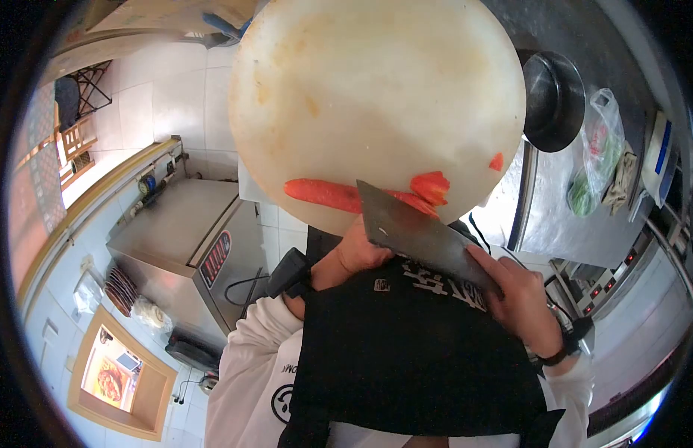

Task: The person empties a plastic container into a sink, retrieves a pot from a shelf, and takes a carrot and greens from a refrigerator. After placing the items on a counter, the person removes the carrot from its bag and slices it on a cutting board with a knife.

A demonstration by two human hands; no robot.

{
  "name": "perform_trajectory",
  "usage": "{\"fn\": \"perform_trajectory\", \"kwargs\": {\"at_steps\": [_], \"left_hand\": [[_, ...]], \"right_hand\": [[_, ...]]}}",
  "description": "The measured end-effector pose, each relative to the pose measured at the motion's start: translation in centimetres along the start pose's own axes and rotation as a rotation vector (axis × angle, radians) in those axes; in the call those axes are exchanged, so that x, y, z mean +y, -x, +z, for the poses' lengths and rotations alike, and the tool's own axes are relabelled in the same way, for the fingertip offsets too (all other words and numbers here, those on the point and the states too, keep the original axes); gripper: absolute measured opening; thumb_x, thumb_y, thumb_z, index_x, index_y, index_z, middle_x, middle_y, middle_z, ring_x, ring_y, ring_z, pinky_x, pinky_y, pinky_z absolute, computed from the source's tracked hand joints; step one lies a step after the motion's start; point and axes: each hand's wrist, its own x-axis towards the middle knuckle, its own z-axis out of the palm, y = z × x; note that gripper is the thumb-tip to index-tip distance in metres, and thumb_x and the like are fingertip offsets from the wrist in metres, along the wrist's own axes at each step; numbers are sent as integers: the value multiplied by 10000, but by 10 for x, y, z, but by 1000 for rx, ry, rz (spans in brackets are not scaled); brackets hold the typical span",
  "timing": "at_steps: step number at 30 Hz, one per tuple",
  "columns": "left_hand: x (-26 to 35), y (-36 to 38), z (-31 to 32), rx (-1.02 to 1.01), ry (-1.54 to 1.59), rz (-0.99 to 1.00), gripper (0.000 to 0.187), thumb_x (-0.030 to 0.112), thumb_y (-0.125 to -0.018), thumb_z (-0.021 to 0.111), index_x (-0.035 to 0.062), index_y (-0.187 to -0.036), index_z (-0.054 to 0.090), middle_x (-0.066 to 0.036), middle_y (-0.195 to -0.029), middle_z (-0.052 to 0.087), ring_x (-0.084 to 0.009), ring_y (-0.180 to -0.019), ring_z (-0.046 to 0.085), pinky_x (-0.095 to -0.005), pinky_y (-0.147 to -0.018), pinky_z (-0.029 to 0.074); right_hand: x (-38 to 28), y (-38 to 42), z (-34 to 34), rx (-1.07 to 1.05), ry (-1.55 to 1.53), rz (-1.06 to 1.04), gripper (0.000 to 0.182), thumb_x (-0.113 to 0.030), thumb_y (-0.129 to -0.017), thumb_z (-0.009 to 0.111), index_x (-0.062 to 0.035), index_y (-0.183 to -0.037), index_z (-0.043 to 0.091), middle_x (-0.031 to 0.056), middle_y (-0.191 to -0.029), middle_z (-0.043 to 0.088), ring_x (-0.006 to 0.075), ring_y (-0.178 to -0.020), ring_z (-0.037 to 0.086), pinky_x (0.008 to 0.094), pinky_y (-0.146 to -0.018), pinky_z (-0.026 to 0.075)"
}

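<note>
Orange carrot (320,194) lies lengthwise near the front edge of the round white cutting board (376,97), close to the body so the blade reaches it; right hand (522,299) is clenched on the cleaver (414,235) handle, blade angled across the carrot's cut end, with sliced pieces (430,187) just beside it. Left hand (361,250) sits at the board edge behind the blade, apparently steadying the carrot; its grip is hidden, so I cannot tell.
</note>
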Motion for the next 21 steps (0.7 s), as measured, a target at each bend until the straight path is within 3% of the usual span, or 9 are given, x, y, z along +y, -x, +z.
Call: {"fn": "perform_trajectory", "kwargs": {"at_steps": [4, 8, 10, 14, 16, 17, 19, 20, 21], "left_hand": [[33, -18, -15, 84, -455, 431, 269, 96, -639, 644, 71, -908, 648, -47, -1005, 597, -224, -1002, 541, -398, -894, 404], [11, -3, -11, 0, -359, 256, 279, 101, -641, 642, 75, -919, 647, -45, -1022, 590, -217, -1002, 535, -390, -891, 406], [21, -11, -19, -2, -675, 634, 357, 156, -791, 584, 76, -1134, 525, -87, -1174, 523, -287, -1109, 477, -455, -985, 331], [36, -19, -19, 21, -792, 634, 291, 126, -669, 638, 86, -957, 639, -49, -1049, 583, -223, -1028, 521, -388, -907, 395], [36, -18, -17, 10, -389, 322, 300, 151, -716, 622, 92, -1010, 619, -56, -1092, 572, -251, -1067, 503, -402, -938, 370], [38, -19, -16, 8, -386, 319, 300, 151, -716, 622, 92, -1010, 619, -56, -1092, 572, -251, -1067, 503, -402, -938, 370], [45, -22, -16, -28, 120, 33, 302, 165, -751, 603, 96, -1045, 601, -61, -1130, 558, -274, -1093, 488, -423, -964, 340], [43, -22, -17, -29, 121, 33, 302, 165, -751, 603, 96, -1045, 601, -61, -1130, 558, -274, -1093, 488, -423, -964, 340], [39, -21, -18, -11, -132, 212, 293, 156, -744, 606, 97, -1031, 608, -59, -1120, 563, -268, -1083, 496, -422, -955, 352]], "right_hand": [[-9, 1, -4, -26, -25, 117, 617, 26, -631, 609, -160, -1205, 484, 124, -704, 534, 306, -634, 561, 386, -573, 464], [2, -18, 14, 53, -44, 25, 639, -67, -669, 606, -181, -1263, 401, 124, -716, 529, 326, -566, 554, 408, -526, 474], [7, -25, 22, 62, -36, 14, 631, -64, -676, 601, -180, -1263, 401, 124, -718, 529, 329, -563, 551, 405, -525, 474], [14, -19, 23, 86, -27, -22, 642, -60, -668, 600, -182, -1266, 400, 115, -717, 526, 320, -552, 548, 397, -517, 474], [8, -4, 11, 44, -7, -9, 654, -60, -659, 603, -185, -1268, 400, 112, -713, 524, 314, -551, 549, 397, -515, 473], [3, 2, 5, -1, 14, 3, 666, -60, -649, 606, -188, -1270, 399, 109, -710, 521, 308, -550, 550, 397, -513, 473], [-6, 5, -1, -14, -3, 61, 642, -15, -637, 609, -170, -1237, 445, 118, -706, 522, 298, -576, 548, 380, -533, 462], [-8, 5, -2, -24, -18, 115, 621, 29, -624, 612, -152, -1205, 490, 126, -703, 524, 289, -602, 546, 363, -553, 452], [-6, 5, -1, -25, -18, 115, 621, 29, -624, 612, -152, -1205, 490, 126, -703, 524, 289, -602, 546, 363, -553, 452]]}}
